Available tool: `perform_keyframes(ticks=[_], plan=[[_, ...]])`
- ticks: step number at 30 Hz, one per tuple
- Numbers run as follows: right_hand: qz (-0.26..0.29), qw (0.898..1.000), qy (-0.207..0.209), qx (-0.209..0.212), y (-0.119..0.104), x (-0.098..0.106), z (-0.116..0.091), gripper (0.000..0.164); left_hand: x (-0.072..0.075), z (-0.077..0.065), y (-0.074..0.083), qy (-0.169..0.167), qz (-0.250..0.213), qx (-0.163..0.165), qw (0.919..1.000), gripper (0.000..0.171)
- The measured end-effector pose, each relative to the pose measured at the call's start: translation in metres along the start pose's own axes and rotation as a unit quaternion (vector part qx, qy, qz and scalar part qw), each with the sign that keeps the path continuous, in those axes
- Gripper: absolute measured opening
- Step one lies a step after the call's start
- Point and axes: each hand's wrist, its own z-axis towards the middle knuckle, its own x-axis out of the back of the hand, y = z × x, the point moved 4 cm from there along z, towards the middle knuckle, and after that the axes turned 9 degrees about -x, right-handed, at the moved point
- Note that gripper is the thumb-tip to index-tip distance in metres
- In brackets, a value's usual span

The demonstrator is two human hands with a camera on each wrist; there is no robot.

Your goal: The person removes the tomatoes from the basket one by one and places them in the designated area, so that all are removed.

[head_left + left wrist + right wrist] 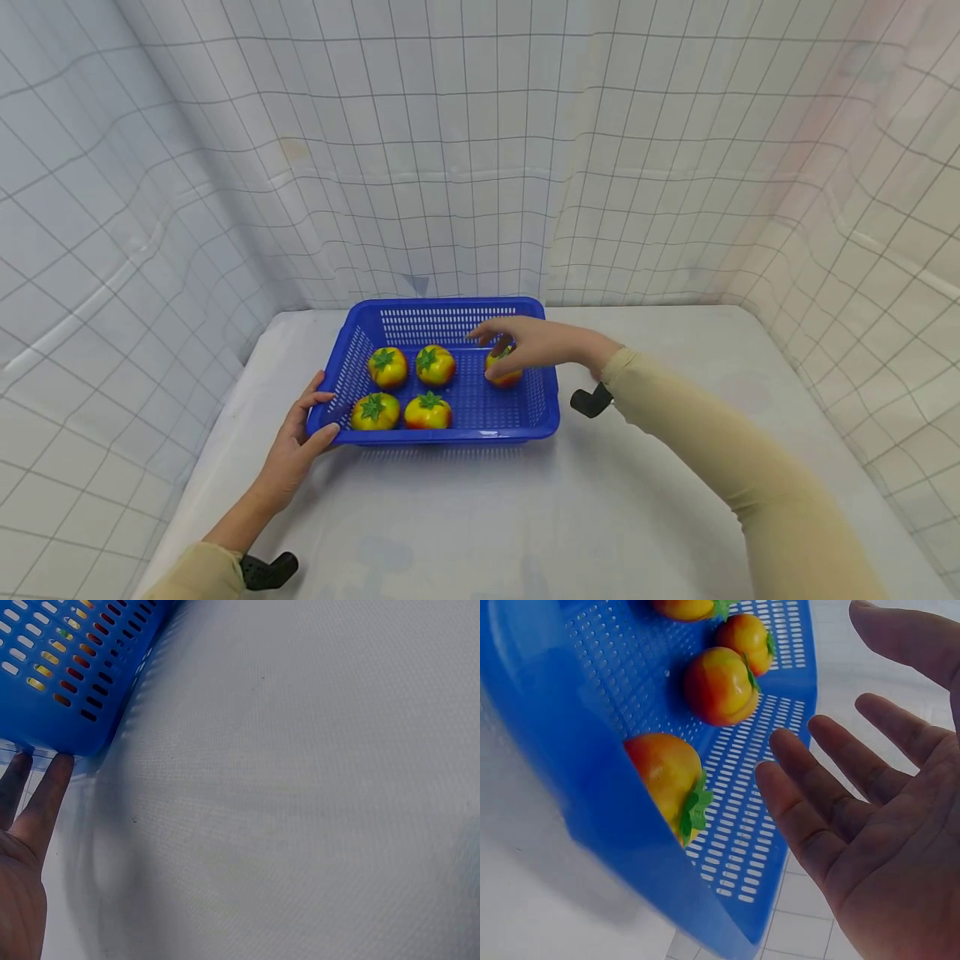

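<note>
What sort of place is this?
Likely a makeshift recording booth: grid-patterned white curtains stand on three sides of a white table, and a black device sits at each of the person's wrists.

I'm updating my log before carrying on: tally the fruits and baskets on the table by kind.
Yellow-red fruits: 5, one partly covered by the right hand
Blue basket: 1
Total: 6

Wht tbl [450, 517] w/ wht grid curtain [465, 208] behind & both sides, yellowish patch [295, 150] on back, L of ctr.
</note>
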Motion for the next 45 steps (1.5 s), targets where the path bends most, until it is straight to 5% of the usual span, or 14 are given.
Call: perform_keyframes(ticks=[23,45], plan=[[-0.048,0.995,-0.086,0.025,-0.028,-0.039,0.045,0.068,-0.001,0.0,0.002,-0.003,-0.008,-0.003,1.0,0.043],[-0.087,0.986,-0.138,-0.027,-0.025,-0.069,0.07,0.069,-0.001,0.0,0.003,-0.003,-0.026,-0.013,0.9996,0.042]])
